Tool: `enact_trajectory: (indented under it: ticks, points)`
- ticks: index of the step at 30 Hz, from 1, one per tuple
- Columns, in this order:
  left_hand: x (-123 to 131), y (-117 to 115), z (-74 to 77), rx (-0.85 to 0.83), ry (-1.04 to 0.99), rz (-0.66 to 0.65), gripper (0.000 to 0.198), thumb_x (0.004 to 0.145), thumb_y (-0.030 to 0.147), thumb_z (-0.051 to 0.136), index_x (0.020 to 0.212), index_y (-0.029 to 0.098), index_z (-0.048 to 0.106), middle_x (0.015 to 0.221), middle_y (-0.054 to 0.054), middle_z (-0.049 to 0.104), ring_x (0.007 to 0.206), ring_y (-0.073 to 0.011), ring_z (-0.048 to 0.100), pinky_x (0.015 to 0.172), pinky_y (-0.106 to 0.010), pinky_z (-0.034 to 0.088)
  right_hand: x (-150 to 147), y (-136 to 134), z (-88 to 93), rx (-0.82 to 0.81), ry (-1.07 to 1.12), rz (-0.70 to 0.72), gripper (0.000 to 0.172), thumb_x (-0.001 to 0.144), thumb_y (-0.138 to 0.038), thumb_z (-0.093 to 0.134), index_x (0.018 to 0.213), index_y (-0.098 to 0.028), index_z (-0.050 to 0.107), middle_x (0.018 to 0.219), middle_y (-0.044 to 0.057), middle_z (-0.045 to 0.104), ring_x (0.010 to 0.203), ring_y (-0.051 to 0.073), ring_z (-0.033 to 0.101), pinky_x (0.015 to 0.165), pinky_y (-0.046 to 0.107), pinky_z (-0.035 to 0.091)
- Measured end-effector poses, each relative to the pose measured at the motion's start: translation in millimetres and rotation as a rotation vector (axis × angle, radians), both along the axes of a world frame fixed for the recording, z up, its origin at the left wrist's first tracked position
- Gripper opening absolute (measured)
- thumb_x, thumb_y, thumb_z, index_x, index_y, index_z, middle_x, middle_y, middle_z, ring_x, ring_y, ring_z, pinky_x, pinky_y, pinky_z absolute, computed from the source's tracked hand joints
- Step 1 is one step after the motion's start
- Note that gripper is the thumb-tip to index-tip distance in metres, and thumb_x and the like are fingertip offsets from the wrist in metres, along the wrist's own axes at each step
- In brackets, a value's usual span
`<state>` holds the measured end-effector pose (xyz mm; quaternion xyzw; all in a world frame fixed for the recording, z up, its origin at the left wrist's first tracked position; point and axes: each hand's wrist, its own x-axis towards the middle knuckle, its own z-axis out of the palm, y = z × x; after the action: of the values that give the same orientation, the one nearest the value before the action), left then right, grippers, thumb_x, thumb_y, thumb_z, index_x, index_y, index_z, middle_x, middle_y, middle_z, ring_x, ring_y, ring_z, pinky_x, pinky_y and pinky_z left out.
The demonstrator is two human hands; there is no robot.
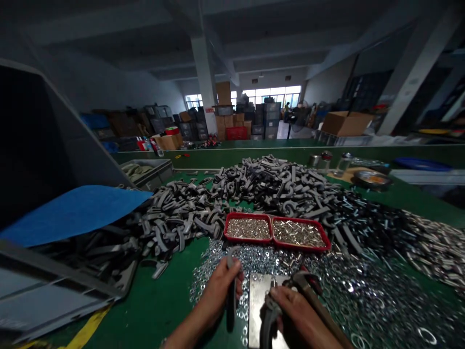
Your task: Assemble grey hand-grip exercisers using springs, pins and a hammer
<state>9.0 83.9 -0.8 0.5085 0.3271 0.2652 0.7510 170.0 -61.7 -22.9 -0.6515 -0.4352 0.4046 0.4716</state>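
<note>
So, far left on this green tabletop [156, 310] there's a grey crate [47, 295] with dark parts in it and a blue sheet [83, 206] above them. Next comes a sprawl of grey-and-black handles [271, 179], heaped highest mid-table. Way behind, the room's dim: a pale pillar [203, 72], then stacked boxes [271, 116] and bright windows [250, 93]. Left hand [220, 286] is wrapped around a curved handle [231, 305], held over scattered washers [210, 261]. Just beyond, two red trays [271, 242] sit side by side, loaded with little metal pins [250, 228]. Right hand [298, 310] is gripping a hooked part [268, 325] over a flat metal plate [256, 300], with a brown-handled tool [321, 308] right beside; can't tell if they touch. Further back, an open cardboard box [339, 124]. Rightward it's shiny rings [426, 334], black pieces [381, 232], then silvery bits [439, 247].
</note>
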Motion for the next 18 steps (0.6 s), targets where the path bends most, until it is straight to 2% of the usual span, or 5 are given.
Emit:
enact_trajectory:
  ticks: [2,5,10,15,18]
  points:
    - [-4.2,-47.3,-9.5,-0.040,0.073,-0.047,0.047,0.089,0.064,0.053,0.105,0.020,0.051,0.067,0.003,0.061,0.043,-0.0086,0.051,0.041,-0.019,0.038,-8.7,-5.0,10.1,0.035,-0.142,-0.038,0.042,0.095,-0.058,0.046,0.078,-0.021,0.057,0.075,0.004,0.069,0.072,0.021,0.069,0.065,0.029,0.053]
    - [-4.4,-85.2,-11.9,-0.024,0.129,-0.095,0.057,0.088,0.072,0.044,0.108,0.020,0.050,0.056,0.005,0.058,0.036,-0.0094,0.047,0.037,-0.018,0.032,-16.7,-15.9,23.2,0.094,-0.426,-0.040,0.026,0.098,-0.047,0.046,0.094,-0.024,0.057,0.085,0.006,0.073,0.081,0.024,0.070,0.072,0.031,0.051]
    - [-5.0,-97.4,0.7,0.025,0.155,-0.114,0.054,0.090,0.071,0.039,0.104,0.020,0.049,0.050,0.006,0.055,0.033,-0.0088,0.040,0.034,-0.018,0.026,-20.9,-31.8,33.3,0.051,-0.558,0.018,0.020,0.101,-0.039,0.039,0.096,-0.024,0.051,0.081,0.006,0.072,0.078,0.025,0.071,0.066,0.031,0.049]
    - [-5.1,-103.6,11.5,0.094,0.206,-0.199,0.050,0.093,0.067,0.038,0.108,0.021,0.048,0.048,0.007,0.052,0.030,-0.0100,0.037,0.032,-0.019,0.025,-23.5,-43.3,36.6,0.076,-0.561,0.019,0.025,0.103,-0.040,0.033,0.089,-0.025,0.047,0.079,0.004,0.068,0.071,0.022,0.069,0.064,0.030,0.048]
    - [-3.1,-109.4,12.2,0.137,0.255,-0.236,0.051,0.094,0.067,0.035,0.112,0.021,0.049,0.045,0.007,0.050,0.029,-0.0111,0.037,0.032,-0.020,0.024,-24.3,-48.2,35.4,0.114,-0.549,0.008,0.026,0.103,-0.041,0.032,0.089,-0.025,0.048,0.078,0.004,0.067,0.071,0.022,0.069,0.064,0.029,0.048]
